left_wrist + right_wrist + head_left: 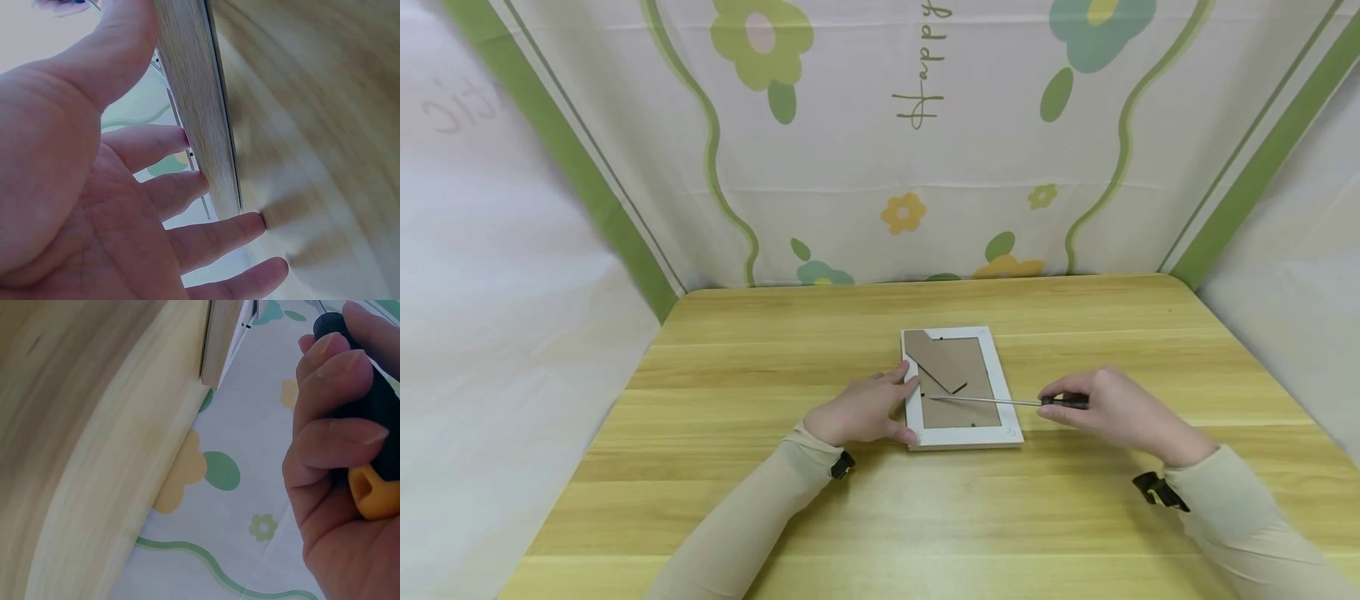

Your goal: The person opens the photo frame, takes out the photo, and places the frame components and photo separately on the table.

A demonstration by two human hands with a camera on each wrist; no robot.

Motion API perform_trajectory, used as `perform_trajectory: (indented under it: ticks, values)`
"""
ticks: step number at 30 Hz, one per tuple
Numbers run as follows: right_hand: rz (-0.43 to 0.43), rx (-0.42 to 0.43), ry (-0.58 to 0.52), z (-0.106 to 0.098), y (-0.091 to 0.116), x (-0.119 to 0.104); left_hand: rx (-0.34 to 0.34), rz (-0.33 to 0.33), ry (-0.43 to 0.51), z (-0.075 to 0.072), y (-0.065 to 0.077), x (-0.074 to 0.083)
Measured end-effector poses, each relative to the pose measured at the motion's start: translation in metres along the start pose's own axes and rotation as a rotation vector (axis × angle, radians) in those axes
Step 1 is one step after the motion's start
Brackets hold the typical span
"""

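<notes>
White picture frame [979,377], back upward, lies slightly right of and below head-view centre. Left hand [863,410], fingers spread, touches its left edge. Right hand [1120,414], fingers curled, grips a screwdriver [1077,402].

L arm [741,517] & R arm [1255,525] angle fwd; L hand [865,407] w/ 4 fingers spread, thumb apart; R hand [1116,410] w/ fingers curled.
</notes>
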State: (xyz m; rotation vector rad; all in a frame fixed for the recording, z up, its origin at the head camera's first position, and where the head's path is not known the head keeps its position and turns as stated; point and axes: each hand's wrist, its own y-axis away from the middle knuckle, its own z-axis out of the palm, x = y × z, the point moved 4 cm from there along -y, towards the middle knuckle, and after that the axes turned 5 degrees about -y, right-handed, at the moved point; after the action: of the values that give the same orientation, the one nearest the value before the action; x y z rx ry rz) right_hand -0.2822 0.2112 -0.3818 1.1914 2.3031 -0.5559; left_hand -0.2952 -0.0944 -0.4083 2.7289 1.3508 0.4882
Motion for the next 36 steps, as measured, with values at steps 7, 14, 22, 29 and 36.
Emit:
perform_trajectory:
  ticks: [7, 14, 22, 29, 36]
  values:
    - [0.016, -0.027, -0.013, 0.005, -0.003, 0.004, 0.002, 0.009, -0.001, 0.0, 0.0, 0.0]
    - [0.037, -0.049, -0.027, 0.008, -0.006, 0.009, 0.002, 0.003, 0.012, -0.001, 0.0, 0.001]
    - [0.029, -0.091, -0.037, 0.005, -0.012, 0.012, 0.006, -0.01, 0.026, -0.001, 0.001, 0.001]
    - [-0.058, -0.157, 0.032, -0.011, -0.027, -0.005, 0.006, -0.008, 0.036, 0.0, -0.001, -0.001]
    - [-0.13, -0.242, 0.11, -0.024, -0.042, -0.033, 0.011, 0.001, 0.022, 0.001, -0.002, -0.004]
